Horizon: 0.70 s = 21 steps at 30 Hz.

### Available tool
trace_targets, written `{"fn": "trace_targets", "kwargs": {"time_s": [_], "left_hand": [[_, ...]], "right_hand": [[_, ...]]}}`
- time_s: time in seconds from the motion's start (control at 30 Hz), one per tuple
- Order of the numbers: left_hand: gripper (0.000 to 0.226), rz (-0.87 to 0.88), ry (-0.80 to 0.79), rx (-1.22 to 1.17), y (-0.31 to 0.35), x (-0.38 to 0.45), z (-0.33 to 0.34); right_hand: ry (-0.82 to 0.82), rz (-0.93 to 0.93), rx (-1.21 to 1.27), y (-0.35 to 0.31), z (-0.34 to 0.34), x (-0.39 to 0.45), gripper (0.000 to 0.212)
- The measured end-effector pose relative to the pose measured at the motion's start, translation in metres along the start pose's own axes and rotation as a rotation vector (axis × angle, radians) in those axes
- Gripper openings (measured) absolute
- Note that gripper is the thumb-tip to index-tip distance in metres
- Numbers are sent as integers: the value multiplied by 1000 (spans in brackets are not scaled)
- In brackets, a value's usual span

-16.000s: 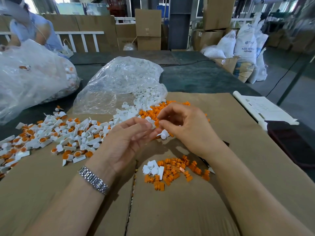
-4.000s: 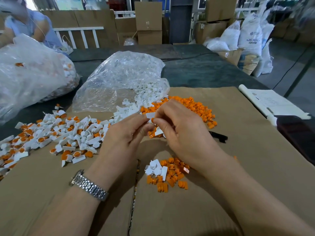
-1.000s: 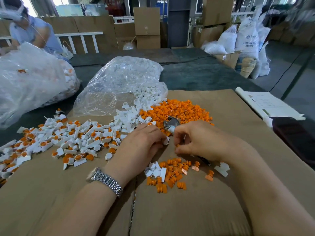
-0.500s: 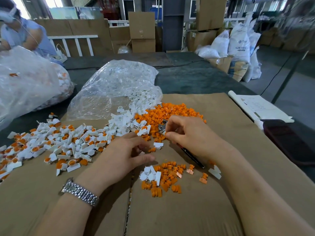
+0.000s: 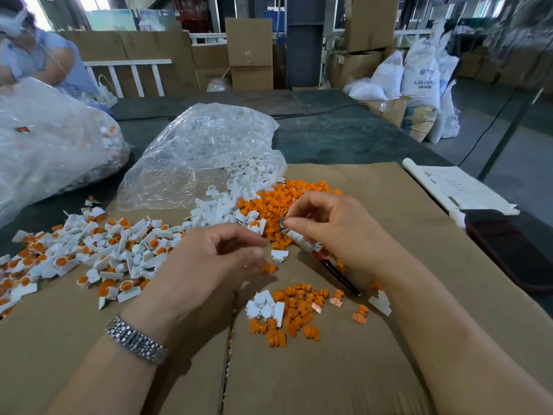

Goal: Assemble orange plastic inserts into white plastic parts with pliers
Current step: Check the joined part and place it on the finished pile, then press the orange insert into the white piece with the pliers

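Now my right hand has lifted the pliers, fingers pinching near the head. Left hand loosely curled, empty; white part dropped, awaiting the next squeeze.

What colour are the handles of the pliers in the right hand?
Red and black handles on the metal pliers, held by the right hand; shown in the head view.

Left hand low and palm-down, fingers loosely curled, thumb and fingertips close together, metal watch on wrist. Right hand raised just beside it, fingers curled, pinching pliers near the head, forearm angled inward.
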<state>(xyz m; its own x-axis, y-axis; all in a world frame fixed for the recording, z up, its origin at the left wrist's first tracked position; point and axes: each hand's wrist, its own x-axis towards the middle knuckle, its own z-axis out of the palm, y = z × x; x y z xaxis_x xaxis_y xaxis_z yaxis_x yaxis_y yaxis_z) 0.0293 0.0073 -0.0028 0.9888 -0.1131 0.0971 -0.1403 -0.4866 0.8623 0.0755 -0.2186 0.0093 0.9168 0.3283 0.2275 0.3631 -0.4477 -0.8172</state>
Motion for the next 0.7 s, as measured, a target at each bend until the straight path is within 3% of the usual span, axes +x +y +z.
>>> {"fn": "trace_targets", "kwargs": {"time_s": [0.2, 0.27, 0.37, 0.57, 0.7], "left_hand": [[23, -390, 58, -889, 3, 9, 8], [25, -446, 24, -1087, 3, 11, 4], [32, -457, -71, -1143, 3, 10, 2], [21, -489, -45, -1126, 4, 8, 4], [26, -524, -29, -1194, 5, 7, 6]], "right_hand": [[-78, 89, 283, -3, 6, -2, 8], [-86, 83, 294, -3, 8, -2, 9], [-82, 68, 293, -4, 10, -3, 8], [-59, -13, 312, -8, 14, -3, 6], [-2, -169, 171, -11, 20, -5, 5]]}}
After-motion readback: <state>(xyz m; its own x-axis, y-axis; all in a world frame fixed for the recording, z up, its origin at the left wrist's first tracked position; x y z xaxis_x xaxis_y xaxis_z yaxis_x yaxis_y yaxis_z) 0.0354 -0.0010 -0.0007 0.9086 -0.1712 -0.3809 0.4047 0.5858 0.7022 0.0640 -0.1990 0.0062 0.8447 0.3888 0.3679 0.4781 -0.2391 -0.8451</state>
